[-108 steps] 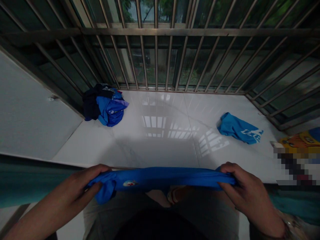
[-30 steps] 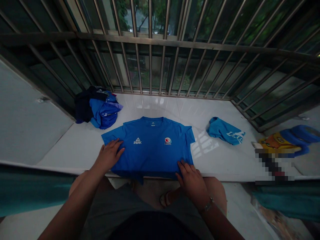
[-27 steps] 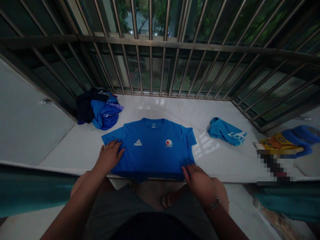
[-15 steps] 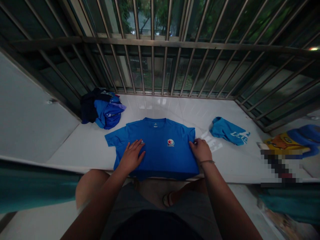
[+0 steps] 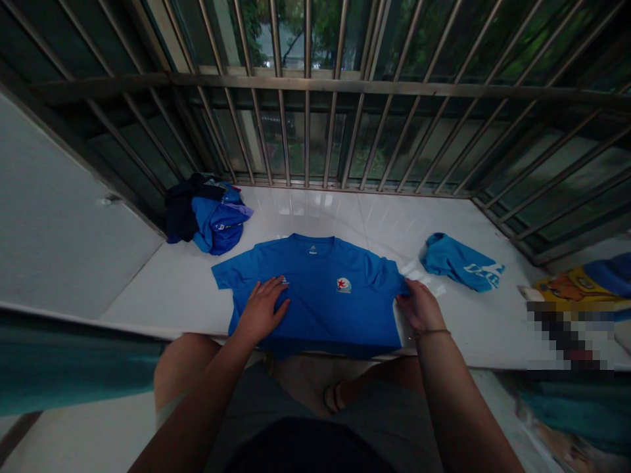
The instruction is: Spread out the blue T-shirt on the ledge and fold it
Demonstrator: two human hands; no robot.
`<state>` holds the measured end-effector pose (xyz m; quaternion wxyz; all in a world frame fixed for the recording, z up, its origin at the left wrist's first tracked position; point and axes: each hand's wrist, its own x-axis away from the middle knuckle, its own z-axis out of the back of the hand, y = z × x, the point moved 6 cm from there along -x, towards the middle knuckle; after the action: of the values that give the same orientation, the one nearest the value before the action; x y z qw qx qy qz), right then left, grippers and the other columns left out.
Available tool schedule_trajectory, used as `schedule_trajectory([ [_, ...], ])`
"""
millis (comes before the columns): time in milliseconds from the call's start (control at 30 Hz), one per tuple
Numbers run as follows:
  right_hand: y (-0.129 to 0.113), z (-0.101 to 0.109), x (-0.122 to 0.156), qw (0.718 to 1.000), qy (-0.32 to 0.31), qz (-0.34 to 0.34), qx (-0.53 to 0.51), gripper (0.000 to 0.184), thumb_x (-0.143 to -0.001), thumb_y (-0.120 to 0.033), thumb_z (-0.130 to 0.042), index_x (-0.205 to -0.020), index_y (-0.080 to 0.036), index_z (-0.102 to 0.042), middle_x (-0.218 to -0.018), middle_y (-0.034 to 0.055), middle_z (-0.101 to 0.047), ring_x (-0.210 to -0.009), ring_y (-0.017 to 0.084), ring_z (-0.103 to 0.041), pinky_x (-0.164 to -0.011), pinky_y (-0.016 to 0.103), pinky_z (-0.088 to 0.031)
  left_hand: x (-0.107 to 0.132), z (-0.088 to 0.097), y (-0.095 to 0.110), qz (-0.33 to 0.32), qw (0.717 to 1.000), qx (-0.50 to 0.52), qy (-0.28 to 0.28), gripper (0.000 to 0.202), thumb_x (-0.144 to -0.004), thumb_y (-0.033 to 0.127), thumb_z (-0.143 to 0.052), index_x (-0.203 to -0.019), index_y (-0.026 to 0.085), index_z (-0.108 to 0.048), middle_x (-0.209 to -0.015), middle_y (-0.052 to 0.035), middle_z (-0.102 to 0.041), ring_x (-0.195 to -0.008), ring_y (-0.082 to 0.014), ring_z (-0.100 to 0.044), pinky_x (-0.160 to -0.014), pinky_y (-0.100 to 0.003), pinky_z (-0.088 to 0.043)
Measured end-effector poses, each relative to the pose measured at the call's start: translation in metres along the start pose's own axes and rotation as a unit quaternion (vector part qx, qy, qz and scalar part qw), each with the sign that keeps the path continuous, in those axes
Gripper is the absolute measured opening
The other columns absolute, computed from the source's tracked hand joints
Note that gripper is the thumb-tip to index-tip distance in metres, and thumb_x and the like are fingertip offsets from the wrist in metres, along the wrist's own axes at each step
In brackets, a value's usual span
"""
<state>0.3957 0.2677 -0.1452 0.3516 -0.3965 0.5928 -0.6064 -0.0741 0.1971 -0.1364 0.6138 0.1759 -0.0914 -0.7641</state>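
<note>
White tiled ledge [image 5: 315, 217] behind window bars carries a blue sports jersey [image 5: 315, 299] spread flat, left hand [image 5: 261, 309] pressing open-palmed, right hand [image 5: 419, 307] pinching its sleeve; fabric judged light, limp, best gripped at edges.

No lettering on the blue shirt [image 5: 315, 295] is legible.

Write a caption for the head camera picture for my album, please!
Left hand flat on a blue sports shirt spread on a white ledge, right hand at its sleeve.
</note>
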Motion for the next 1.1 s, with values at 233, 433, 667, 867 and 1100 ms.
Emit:
schedule_trajectory([
  [233,-0.03,-0.044,0.036,0.951,-0.05,0.202,0.227,0.021,-0.096,-0.04,-0.074,-0.11,-0.025,-0.069,-0.118,0.0098,-0.075,-0.116,0.029,-0.071,-0.111,0.047,-0.058,0.0,0.002,0.001,0.002,1.0,0.007,0.005,0.043,-0.113,0.041,-0.057,-0.15,0.025,-0.072,-0.173,-0.013,-0.061,-0.162,-0.0346,-0.057,-0.14,-0.068,-0.037],
  [433,-0.017,-0.085,0.079,0.822,-0.212,0.345,0.401,0.029,-0.11,-0.033,-0.057,-0.13,-0.02,-0.073,-0.14,0.0189,-0.072,-0.132,0.034,-0.07,-0.12,0.055,-0.056,0.001,0.002,0.001,0.003,1.0,0.016,0.008,0.043,-0.113,0.041,-0.057,-0.149,0.025,-0.072,-0.173,-0.0126,-0.062,-0.162,-0.0347,-0.057,-0.14,-0.069,-0.036],
  [667,0.005,-0.078,0.083,0.769,-0.232,0.364,0.471,0.038,-0.114,-0.034,-0.053,-0.138,-0.017,-0.077,-0.155,0.0213,-0.071,-0.14,0.036,-0.068,-0.126,0.06,-0.052,0.001,0.001,0.0,0.004,1.0,0.018,0.01,0.042,-0.112,0.041,-0.058,-0.147,0.025,-0.073,-0.171,-0.0129,-0.063,-0.16,-0.0345,-0.059,-0.14,-0.068,-0.038],
  [867,0.011,-0.071,0.078,0.772,-0.211,0.343,0.491,0.04,-0.111,-0.021,-0.048,-0.138,-0.018,-0.078,-0.158,0.0177,-0.072,-0.141,0.034,-0.069,-0.126,0.06,-0.052,0.005,0.006,-0.001,0.004,0.999,0.032,0.041,0.035,-0.112,0.038,-0.056,-0.136,0.024,-0.077,-0.16,-0.0131,-0.072,-0.15,-0.0324,-0.067,-0.136,-0.061,-0.045],
  [1100,0.009,-0.055,0.066,0.767,-0.18,0.319,0.527,0.043,-0.108,-0.014,-0.045,-0.135,-0.019,-0.079,-0.158,0.0156,-0.073,-0.14,0.035,-0.071,-0.122,0.057,-0.054,0.006,0.02,-0.004,0.033,0.993,0.061,0.094,0.029,-0.111,0.036,-0.053,-0.116,0.024,-0.079,-0.132,-0.0115,-0.083,-0.128,-0.031,-0.075,-0.12,-0.053,-0.057],
])
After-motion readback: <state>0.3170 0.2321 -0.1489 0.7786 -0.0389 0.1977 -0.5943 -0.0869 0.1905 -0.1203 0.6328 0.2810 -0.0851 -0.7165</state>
